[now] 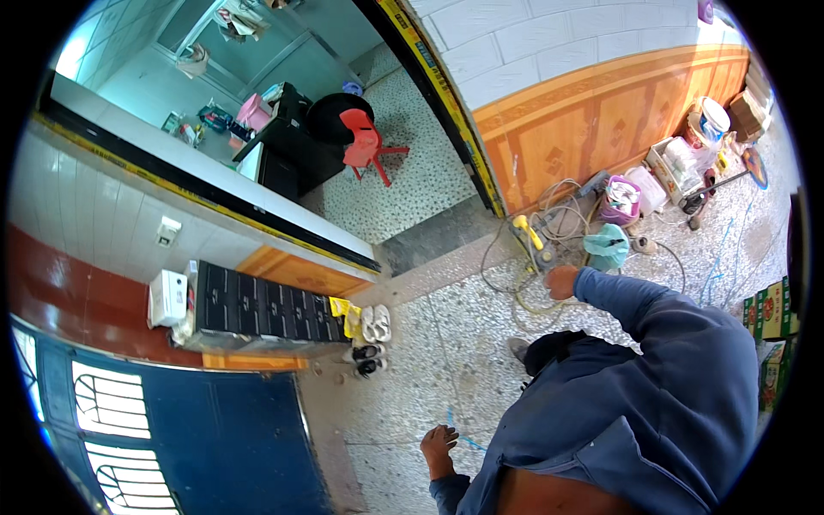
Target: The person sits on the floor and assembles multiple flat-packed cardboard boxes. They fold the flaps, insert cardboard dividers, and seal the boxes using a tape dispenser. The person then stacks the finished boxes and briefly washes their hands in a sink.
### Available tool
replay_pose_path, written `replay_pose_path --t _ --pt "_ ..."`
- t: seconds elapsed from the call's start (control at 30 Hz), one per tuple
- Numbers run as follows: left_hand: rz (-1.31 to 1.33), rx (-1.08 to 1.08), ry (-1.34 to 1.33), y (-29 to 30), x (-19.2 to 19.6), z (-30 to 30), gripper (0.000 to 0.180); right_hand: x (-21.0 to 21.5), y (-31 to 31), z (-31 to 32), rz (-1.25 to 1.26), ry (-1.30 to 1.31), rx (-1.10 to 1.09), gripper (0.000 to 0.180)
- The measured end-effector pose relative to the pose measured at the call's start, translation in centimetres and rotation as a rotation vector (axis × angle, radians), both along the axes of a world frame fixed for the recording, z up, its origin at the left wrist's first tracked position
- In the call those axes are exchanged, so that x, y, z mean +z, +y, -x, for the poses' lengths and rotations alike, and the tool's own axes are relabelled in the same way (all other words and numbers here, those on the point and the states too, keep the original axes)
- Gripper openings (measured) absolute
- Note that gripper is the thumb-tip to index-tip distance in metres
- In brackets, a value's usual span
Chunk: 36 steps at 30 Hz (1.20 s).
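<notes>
My right arm, in a blue sleeve, reaches out over the speckled floor. At its end my right hand [562, 281] looks closed beside a tangle of hoses and cords [562, 215]; what its fingers hold, if anything, is hidden. Just beyond it lies a tool with a yellow handle [530, 233], its kind unclear. A pale green plastic bag [608, 247] sits close to the right of that hand. Lower down, my left hand [439, 441] hangs above the floor, loosely bent, fingers apart and nothing in them.
A purple basket [621, 199] and a crate [669, 170] of odds and ends line the tiled wall. Black stacked boxes [262, 305] and shoes [375, 324] stand left. Beyond the doorway is a red chair [364, 142]. A blue door [232, 433] is lower left; cartons [772, 311] are right.
</notes>
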<state>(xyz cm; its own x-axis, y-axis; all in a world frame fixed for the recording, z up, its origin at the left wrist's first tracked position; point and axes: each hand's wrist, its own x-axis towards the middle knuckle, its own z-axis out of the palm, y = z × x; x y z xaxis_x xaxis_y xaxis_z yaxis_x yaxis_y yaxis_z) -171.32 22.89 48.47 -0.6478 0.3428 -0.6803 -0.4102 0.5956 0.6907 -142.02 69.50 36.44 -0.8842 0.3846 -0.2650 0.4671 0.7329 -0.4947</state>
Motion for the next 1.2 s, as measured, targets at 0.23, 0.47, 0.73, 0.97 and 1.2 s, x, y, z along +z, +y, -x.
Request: replay_pose_path --t 0.23,0.47,0.73,0.97,1.2 --pt "0.010 0.122 0.093 5.2 3.5 15.0 0.028 7.7 4.4 21.5 -0.070 0.025 0.073 0.032" --pt "0.060 0.013 0.022 17.5 -0.5 31.3 0.031 10.6 15.0 35.4 -0.216 -0.014 0.049 0.034" --pt "-0.110 -0.178 0.212 38.5 -1.1 52.9 0.026 14.5 28.7 46.9 -0.147 -0.202 -0.250 0.038" --pt "-0.345 -0.369 0.179 59.6 3.8 63.9 0.027 15.5 37.9 52.9 -0.143 0.041 -0.524 0.029" --pt "-0.422 -0.382 0.245 78.8 6.1 72.8 0.034 12.5 54.3 67.5 0.008 0.165 -0.493 0.028"
